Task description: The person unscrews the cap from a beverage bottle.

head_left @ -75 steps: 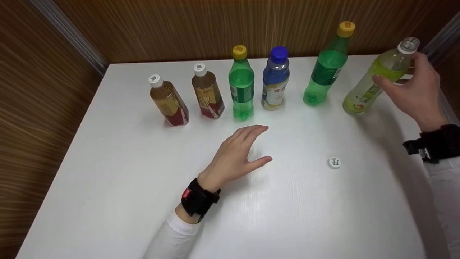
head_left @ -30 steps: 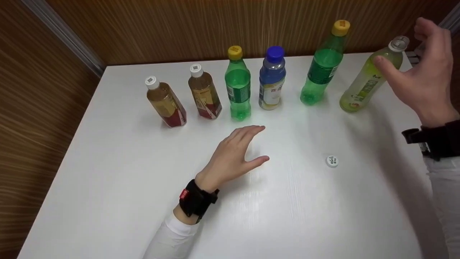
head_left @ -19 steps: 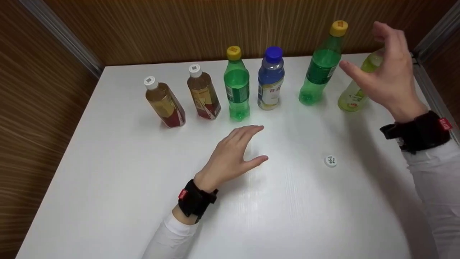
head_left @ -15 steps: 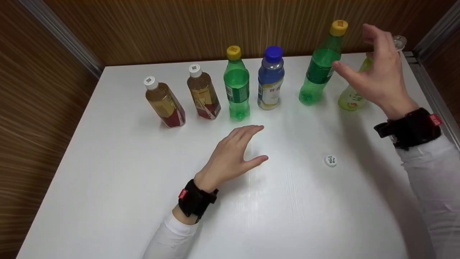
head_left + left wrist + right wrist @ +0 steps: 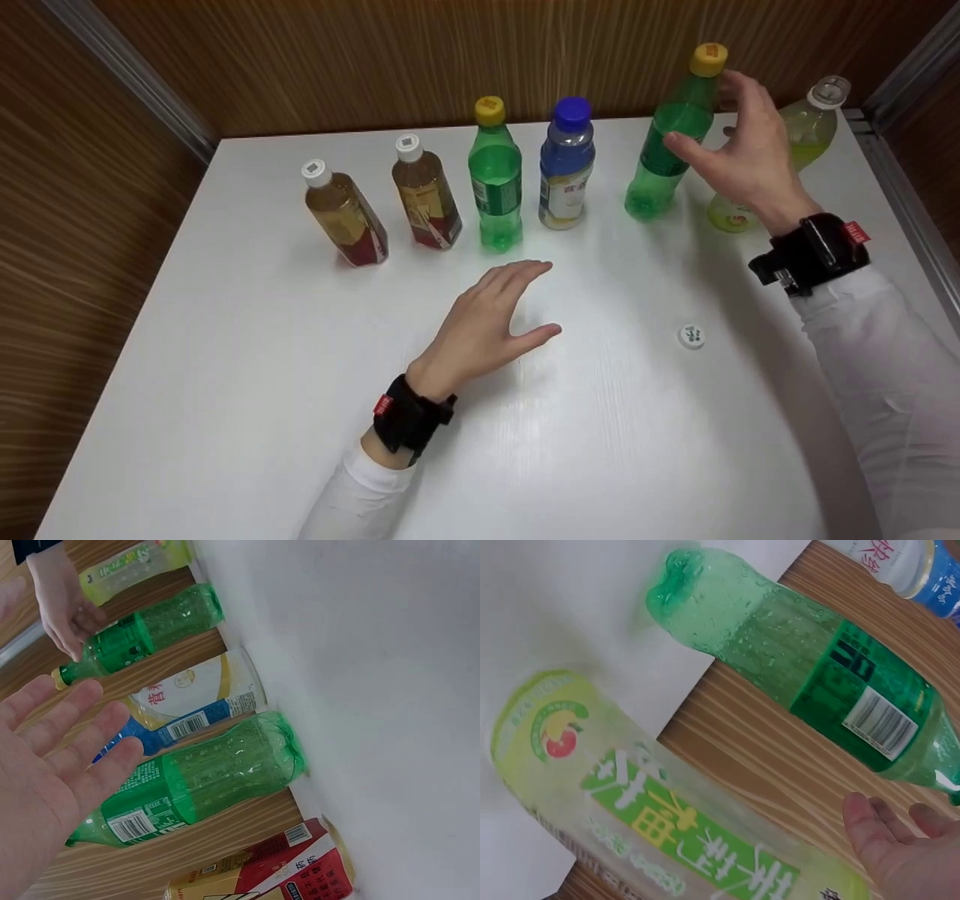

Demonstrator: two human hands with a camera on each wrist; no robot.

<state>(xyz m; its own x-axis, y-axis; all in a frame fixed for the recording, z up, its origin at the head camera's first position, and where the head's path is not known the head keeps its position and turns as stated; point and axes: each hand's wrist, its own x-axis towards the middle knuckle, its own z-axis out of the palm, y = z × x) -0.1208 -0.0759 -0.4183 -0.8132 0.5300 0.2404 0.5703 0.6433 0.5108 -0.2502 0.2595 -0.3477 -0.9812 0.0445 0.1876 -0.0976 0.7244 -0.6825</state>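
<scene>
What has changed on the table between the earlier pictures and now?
The right hand let go of the uncapped yellow-green bottle and moved left to the tall green bottle, open beside it. The left hand stayed open over the table, and the loose white cap and the other bottles kept their places.

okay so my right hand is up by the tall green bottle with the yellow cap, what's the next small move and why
Probably close the right hand round the tall green bottle. Its fingers are spread beside the bottle's upper body and do not yet grip it. The yellow cap is on, while the pale yellow-green bottle behind the hand is already open, its white cap lying on the table.
</scene>
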